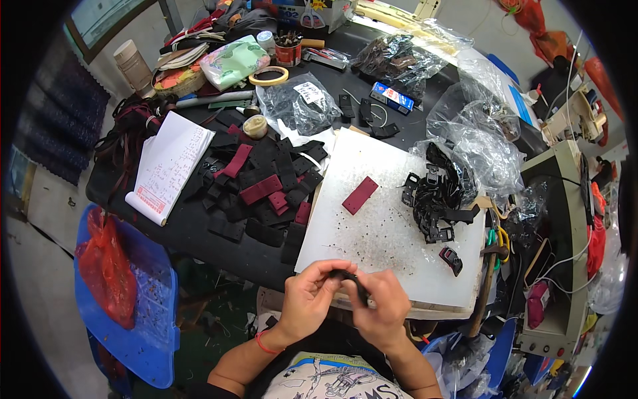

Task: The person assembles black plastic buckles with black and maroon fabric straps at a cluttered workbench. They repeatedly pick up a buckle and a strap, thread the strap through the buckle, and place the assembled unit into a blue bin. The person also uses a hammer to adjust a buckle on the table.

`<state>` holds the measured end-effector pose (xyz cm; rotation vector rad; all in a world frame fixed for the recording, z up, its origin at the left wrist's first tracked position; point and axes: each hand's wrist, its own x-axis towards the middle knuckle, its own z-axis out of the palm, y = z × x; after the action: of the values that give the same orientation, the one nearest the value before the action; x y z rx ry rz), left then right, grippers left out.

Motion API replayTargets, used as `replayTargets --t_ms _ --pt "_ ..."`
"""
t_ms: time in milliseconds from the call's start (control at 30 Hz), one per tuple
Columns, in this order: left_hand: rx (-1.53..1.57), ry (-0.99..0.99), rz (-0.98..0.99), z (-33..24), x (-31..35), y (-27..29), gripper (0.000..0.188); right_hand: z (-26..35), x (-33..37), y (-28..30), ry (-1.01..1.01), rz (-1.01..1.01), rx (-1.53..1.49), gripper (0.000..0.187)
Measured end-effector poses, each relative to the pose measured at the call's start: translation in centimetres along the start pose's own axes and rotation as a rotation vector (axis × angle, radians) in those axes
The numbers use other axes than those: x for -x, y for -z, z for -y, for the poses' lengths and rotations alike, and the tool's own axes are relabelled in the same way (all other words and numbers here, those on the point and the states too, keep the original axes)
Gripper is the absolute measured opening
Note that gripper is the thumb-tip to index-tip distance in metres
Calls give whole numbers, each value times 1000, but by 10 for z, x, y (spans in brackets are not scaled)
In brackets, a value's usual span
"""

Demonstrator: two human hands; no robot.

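Observation:
Between my two hands, at the near edge of the white board [382,151], is a bent black strap piece [359,287]. My left hand [307,298] pinches one end of it with thumb and fingertips. My right hand [384,310] closes round the other end, and the fingers hide part of it. A maroon strip [360,195] with small holes lies on the board ahead of my hands. To the right on the board is a heap of black plastic buckles with straps [442,193]. One black buckle [451,261] with a reddish mark lies apart, nearer to me.
Black and maroon strips [260,188] are piled left of the board, beside an open notepad [174,163]. Clear plastic bags [482,143] lie at the back right. A hammer [490,279] and scissors [504,245] sit by the board's right edge. A blue chair [153,292] stands lower left.

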<state>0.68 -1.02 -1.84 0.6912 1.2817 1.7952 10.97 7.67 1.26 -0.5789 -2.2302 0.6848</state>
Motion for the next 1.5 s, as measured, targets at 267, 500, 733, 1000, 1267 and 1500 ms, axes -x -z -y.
replayTargets --t_ms 267,500,733,1000,1267,1500 --pt "265 223 124 -16 -2 13 31 -6 -9 -2 -86 -53 -70 15" --pt "153 183 104 -17 2 10 31 -7 -9 0 -166 -14 -111 11" --pt "-203 139 -67 -20 1 5 26 1 -3 -3 -116 23 -13 13" --pt "23 85 -114 -11 5 3 29 -3 -6 -2 -440 69 -165 12" --pt "-2 -15 -191 -6 4 5 24 -1 -9 -8 -50 47 -141 21" --pt "-259 -18 -165 -13 2 5 23 0 -11 -6 -183 49 -232 11"
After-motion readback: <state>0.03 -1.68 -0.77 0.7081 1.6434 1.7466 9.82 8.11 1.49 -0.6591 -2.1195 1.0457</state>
